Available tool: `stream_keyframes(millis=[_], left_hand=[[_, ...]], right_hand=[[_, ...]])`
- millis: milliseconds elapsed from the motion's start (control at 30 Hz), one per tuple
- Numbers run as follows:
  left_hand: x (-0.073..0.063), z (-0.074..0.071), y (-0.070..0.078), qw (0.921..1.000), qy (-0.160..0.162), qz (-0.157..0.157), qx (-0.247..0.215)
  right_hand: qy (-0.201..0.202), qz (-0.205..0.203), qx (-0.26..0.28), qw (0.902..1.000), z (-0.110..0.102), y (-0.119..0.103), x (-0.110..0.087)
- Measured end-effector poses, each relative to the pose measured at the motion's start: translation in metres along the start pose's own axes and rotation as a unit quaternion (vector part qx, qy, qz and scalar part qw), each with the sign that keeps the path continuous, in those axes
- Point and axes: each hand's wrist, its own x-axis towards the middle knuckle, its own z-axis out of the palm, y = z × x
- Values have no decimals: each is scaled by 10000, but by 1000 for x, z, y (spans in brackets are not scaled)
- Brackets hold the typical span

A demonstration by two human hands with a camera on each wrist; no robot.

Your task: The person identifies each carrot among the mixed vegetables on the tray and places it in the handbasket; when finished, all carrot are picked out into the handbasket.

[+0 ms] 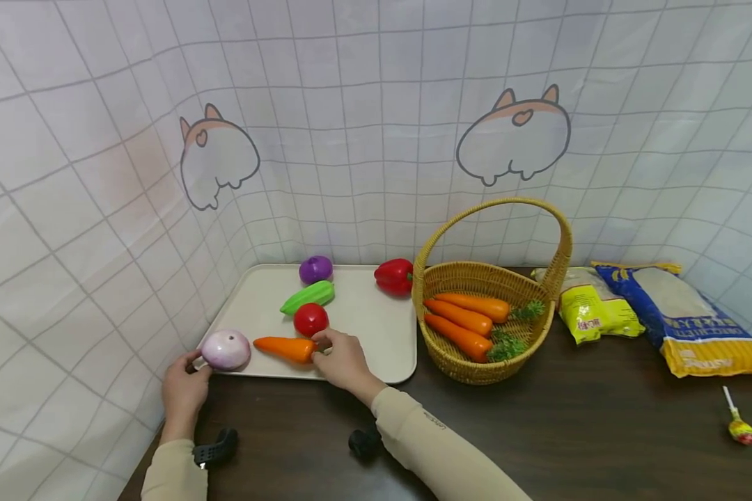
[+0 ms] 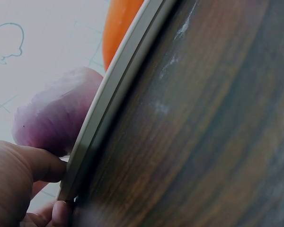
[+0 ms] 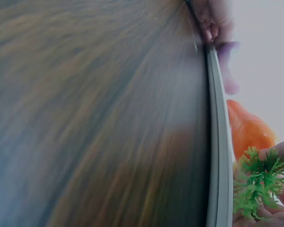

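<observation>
My right hand [image 1: 345, 358] grips a carrot [image 1: 286, 349] at its leafy end, over the front of the cream tray [image 1: 363, 327]. Green leaves [image 3: 260, 182] stick out beside the fingers in the right wrist view. At the tray's front left corner, my left hand [image 1: 184, 390] pinches the rim [image 2: 92, 116], thumb and fingers on either side. Close by the left thumb lies a pale purple onion [image 1: 225, 350]. Behind the carrot are a red tomato [image 1: 310, 319], a ridged green vegetable [image 1: 308, 298] and a round purple vegetable [image 1: 316, 270]. A red bell pepper [image 1: 394, 277] lies at the back right.
Right of the tray stands a wicker basket [image 1: 464, 372] with a tall handle, holding several carrots [image 1: 464, 316]. A yellow bag [image 1: 592, 306], a blue-and-yellow bag [image 1: 689, 320] and a lollipop [image 1: 741, 426] lie further right. Grid-patterned cloth [image 1: 376, 139] encloses the table.
</observation>
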Motion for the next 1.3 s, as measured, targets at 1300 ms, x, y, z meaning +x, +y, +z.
stream_keyframes(millis=[1300], left_hand=[[-1, 2, 0, 9998, -83, -198, -17]], right_hand=[[-91, 22, -180, 9998, -36, 22, -16]])
